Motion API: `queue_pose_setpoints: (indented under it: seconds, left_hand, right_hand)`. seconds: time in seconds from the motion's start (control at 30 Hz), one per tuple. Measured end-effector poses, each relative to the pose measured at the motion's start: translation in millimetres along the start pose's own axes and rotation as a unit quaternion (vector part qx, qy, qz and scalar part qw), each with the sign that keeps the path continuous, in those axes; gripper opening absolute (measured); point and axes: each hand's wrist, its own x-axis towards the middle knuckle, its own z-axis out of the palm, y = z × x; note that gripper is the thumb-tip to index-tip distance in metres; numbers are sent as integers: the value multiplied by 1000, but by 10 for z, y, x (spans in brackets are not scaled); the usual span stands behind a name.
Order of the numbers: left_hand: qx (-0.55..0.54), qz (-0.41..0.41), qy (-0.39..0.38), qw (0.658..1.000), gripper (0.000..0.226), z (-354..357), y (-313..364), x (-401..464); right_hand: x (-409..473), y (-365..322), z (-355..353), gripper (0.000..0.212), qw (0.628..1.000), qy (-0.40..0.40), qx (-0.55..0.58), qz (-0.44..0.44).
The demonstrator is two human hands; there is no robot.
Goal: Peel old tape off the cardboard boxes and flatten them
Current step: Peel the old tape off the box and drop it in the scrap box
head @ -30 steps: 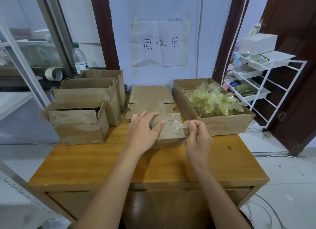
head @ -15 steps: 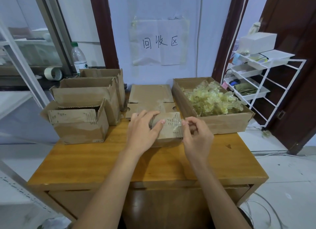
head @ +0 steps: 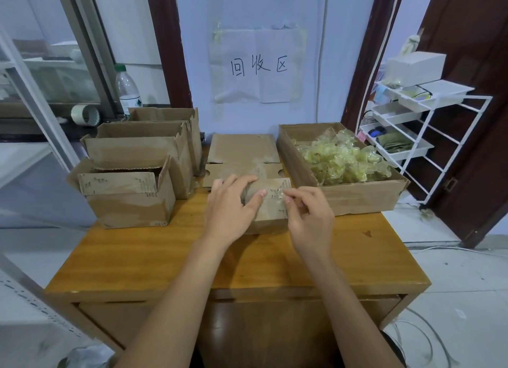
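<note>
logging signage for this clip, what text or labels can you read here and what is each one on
"回收区": handwritten in black on the paper sheet taped to the wall.
Water bottle label: green and white print, too small to read.
Small box under the hands: dark marks near the tape, not legible as text.

Brown cardboard boxes (head: 129,194), honey-orange wooden table (head: 165,257). Pale yellow tape scraps (head: 341,158) in brown tray box (head: 357,197). White paper sign (head: 258,65), black characters.
</note>
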Motion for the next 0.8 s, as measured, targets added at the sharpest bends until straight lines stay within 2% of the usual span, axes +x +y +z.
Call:
queue_pose_setpoints:
  seconds: [0.1,0.23,0.37,0.57,0.8]
  left_hand:
    - [0,-1,2,1000,45,9,-10,6]
    - [-1,-1,2,1000,44,14,-17,19]
    - [-2,0,1,1000,45,14,-16,16]
    - [-2,4,2,1000,43,5,-4,6]
    - [5,3,-3,1000,44,11,-6,3]
  right_hand:
    - [33,5,-12,20,999,-2,26,26]
    - [41,-1,-9,36,997,-6,28,69]
    - [6,20,27,29,998,8,-14,59]
    - [-45,14,52,23,996,8,-88,-10]
    - [-77,-64,16,22,998,-19,-59,5]
